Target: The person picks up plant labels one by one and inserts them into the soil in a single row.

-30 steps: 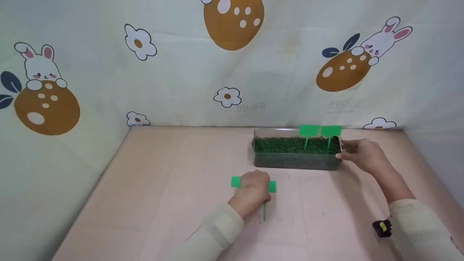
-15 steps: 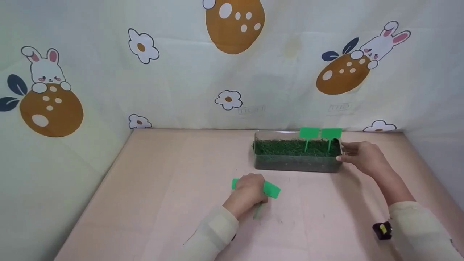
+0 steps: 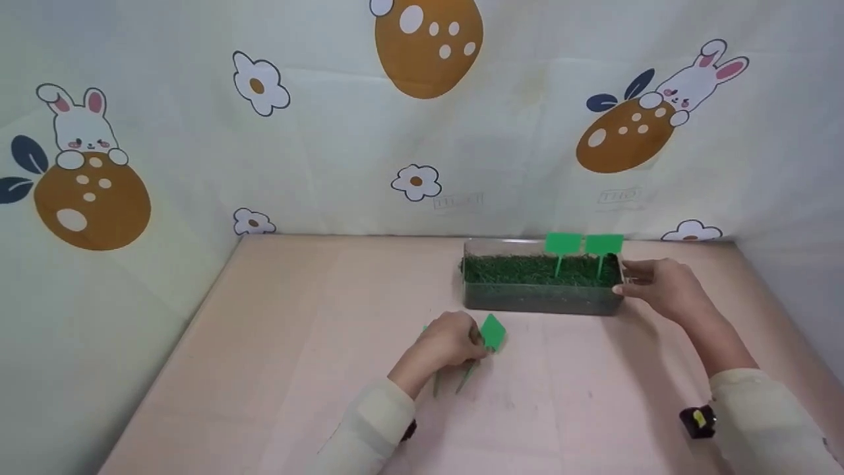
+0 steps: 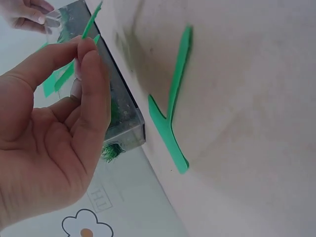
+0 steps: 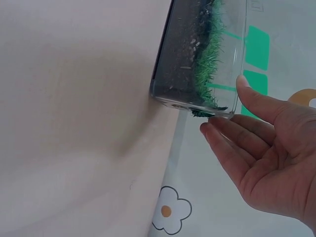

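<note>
My left hand [image 3: 448, 340] pinches a green plant label [image 3: 493, 333] by thumb and fingertips, its flat head tilted and its thin stem pointing down. A second green label [image 4: 170, 121] lies on the table below that hand, mostly hidden in the head view. My right hand [image 3: 666, 287] touches the right end of a clear planter box [image 3: 541, 300], thumb at the front corner and extended fingers against the end wall. Green artificial grass [image 3: 508, 267] fills the box over dark soil. Two green labels [image 3: 564, 244] stand upright in the grass towards its right end.
The box stands near the back edge of the pale table [image 3: 297, 369]. Behind rises a cloth backdrop [image 3: 330, 132] printed with rabbits and flowers. A small black device [image 3: 697, 422] sits at the right sleeve.
My left hand has lifted and turned one label, separating it from the other, which stays on the table. The right hand stays at the end of the box.
</note>
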### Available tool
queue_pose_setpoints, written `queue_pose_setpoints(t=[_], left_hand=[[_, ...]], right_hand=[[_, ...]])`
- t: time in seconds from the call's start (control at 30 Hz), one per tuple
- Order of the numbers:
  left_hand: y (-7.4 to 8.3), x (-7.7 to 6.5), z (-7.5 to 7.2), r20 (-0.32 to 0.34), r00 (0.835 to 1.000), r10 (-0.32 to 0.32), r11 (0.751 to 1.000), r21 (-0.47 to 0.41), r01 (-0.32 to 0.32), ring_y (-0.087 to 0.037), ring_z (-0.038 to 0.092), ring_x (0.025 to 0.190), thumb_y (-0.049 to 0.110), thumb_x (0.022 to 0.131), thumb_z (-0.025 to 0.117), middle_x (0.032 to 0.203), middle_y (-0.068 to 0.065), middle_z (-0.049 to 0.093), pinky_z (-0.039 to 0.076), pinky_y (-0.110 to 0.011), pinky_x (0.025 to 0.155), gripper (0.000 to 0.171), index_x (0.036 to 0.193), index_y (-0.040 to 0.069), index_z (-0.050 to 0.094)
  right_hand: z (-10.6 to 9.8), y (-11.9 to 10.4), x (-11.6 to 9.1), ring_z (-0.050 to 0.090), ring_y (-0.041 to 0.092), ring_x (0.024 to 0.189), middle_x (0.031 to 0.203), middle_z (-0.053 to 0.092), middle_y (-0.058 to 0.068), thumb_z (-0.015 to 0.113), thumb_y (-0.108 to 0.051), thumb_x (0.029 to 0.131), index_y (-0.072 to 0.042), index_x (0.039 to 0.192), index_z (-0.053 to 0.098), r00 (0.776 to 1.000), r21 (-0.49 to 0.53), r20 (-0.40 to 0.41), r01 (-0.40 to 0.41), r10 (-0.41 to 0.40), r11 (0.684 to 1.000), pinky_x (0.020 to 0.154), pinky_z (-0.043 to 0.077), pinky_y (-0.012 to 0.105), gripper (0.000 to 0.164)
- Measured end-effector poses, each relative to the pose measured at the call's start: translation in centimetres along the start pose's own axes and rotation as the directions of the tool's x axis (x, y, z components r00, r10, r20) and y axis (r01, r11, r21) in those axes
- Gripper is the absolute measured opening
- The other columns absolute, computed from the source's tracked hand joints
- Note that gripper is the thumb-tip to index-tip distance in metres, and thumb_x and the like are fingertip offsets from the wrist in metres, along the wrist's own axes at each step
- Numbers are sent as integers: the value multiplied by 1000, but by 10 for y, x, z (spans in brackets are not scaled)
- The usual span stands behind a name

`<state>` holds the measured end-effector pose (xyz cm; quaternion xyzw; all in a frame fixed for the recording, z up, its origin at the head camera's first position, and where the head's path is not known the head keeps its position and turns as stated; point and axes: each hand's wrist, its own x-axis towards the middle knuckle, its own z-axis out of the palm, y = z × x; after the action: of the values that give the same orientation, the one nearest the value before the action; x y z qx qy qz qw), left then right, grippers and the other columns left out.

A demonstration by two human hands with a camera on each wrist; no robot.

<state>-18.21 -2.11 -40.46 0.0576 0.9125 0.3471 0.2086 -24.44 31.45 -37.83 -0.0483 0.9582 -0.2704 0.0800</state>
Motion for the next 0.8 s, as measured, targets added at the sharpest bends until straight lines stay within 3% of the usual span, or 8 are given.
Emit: queue_pose_setpoints(t=[0.13, 0.3, 0.4, 0.6, 0.8], left_hand=[[0, -2, -5, 33, 999, 34, 993, -117, -30, -16, 66, 69, 12, 90, 75, 78, -2, 63, 50, -24, 58, 11, 88, 6, 66], [1, -4, -14, 59, 995, 75, 968, -243, -59, -15, 63, 73, 8, 90, 72, 86, -3, 62, 58, -34, 70, 14, 101, 7, 64], [4, -5, -20, 40, 990, 133, 953, -281, -117, -15, 65, 73, 9, 91, 72, 87, -3, 64, 59, -36, 74, 15, 103, 8, 65], [12, -8, -35, -96, 958, 270, 921, -264, -286, -20, 68, 80, 12, 94, 69, 91, -5, 71, 56, -29, 68, 17, 111, 9, 66], [28, -3, -49, -236, 922, 307, 896, -256, -363, -14, 63, 80, 17, 98, 64, 98, -11, 73, 56, -31, 75, 15, 112, 11, 66]], right_hand=[[0, 0, -1, 50, 50, 129, 135, 54, 31, 72, -27, 92, 9, 144, 43, 1000, 8, 4, -17, 17, 1000, 105, 40, 63, 70], [1, -2, 0, 47, 51, 131, 136, 54, 31, 73, -28, 91, 8, 145, 42, 999, 18, 14, -33, 33, 999, 107, 38, 64, 72], [0, -2, 0, 47, 51, 132, 137, 54, 31, 73, -29, 91, 7, 145, 42, 999, 19, 15, -32, 31, 999, 107, 37, 64, 72], [0, -3, 0, 49, 50, 130, 136, 55, 30, 72, -30, 92, 7, 145, 42, 1000, 12, 9, -15, 15, 1000, 106, 38, 63, 71], [2, 0, -1, 52, 48, 127, 134, 56, 30, 72, -29, 92, 8, 143, 44, 1000, 9, -8, -2, 2, 1000, 104, 41, 62, 69]])
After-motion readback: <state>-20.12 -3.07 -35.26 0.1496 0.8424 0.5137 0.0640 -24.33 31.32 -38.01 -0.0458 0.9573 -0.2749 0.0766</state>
